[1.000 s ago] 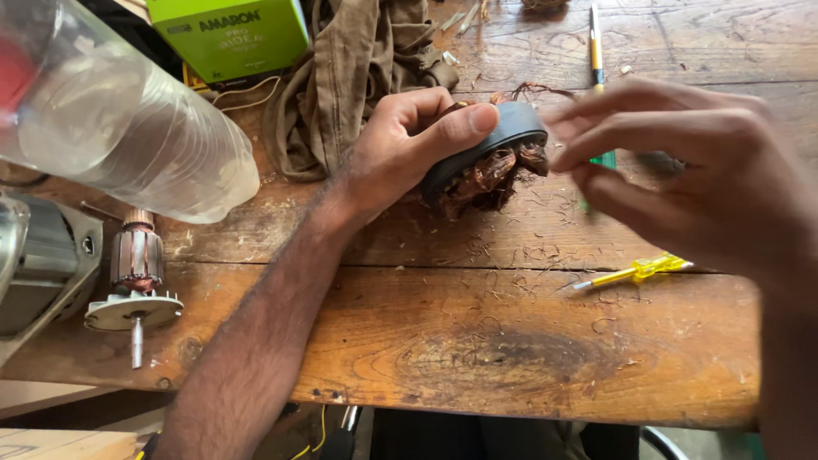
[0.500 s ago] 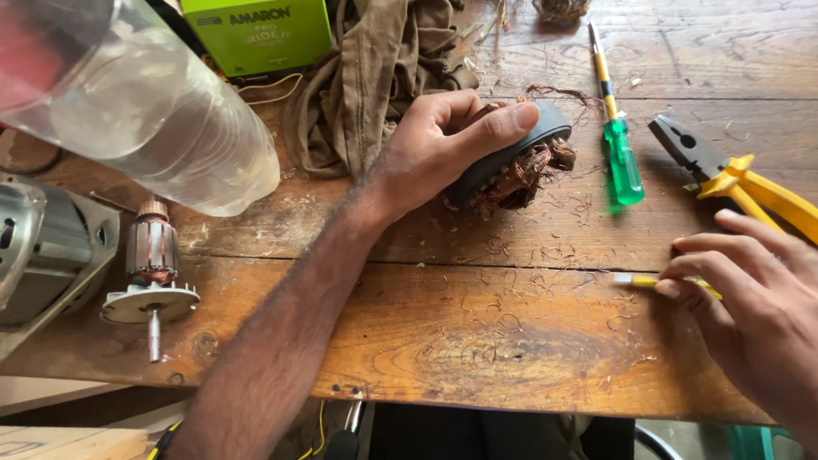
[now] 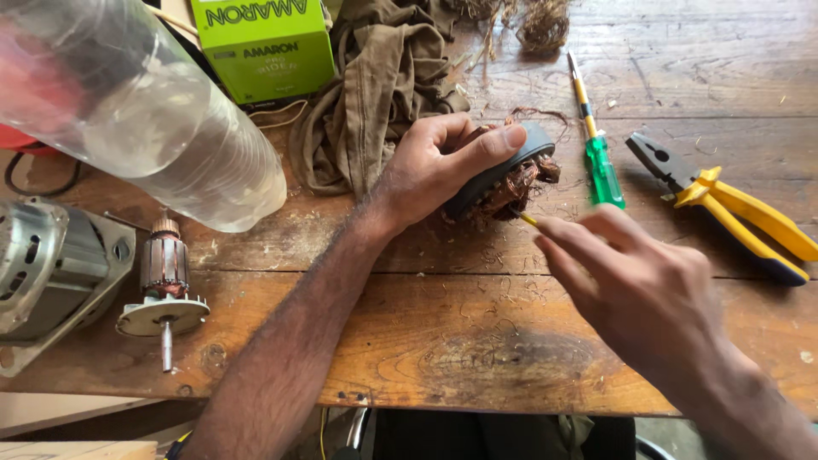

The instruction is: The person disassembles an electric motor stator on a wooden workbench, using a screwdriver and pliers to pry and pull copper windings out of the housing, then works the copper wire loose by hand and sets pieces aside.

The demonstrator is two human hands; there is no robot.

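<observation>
Since half a second ago, the right hand [image 3: 648, 290] has lifted off the tabletop [image 3: 477, 358] at 4 o'clock and come in toward the centre, now carrying a thin yellow tool [image 3: 527, 219] whose tip pokes out past the fingers toward the motor coil [image 3: 503, 175]. That grip is closed on the tool; only its short yellow end shows, and whether it touches the coil's copper wire I cannot tell.

Nearest the viewer, the wooden tabletop edge runs across the bottom. At 9 o'clock a small rotor [image 3: 164, 285] with copper bars and a round plate lies on its side, just beside a grey metal motor housing [image 3: 43, 273].

At the centre, the left hand [image 3: 434, 162] clamps the motor coil, a dark ring with tangled copper wire beneath, thumb over the top rim, pressing it to the tabletop.

At 2 o'clock a green-handled screwdriver [image 3: 601, 166] lies near the coil, and yellow-handled pliers [image 3: 733, 213] lie farther right, at 3 o'clock.

Beyond the left hand an olive cloth [image 3: 375, 94] lies crumpled. At 10 o'clock a clear plastic bottle [image 3: 145, 111] looms blurred, and a green box [image 3: 264, 47] stands at 11 o'clock.
</observation>
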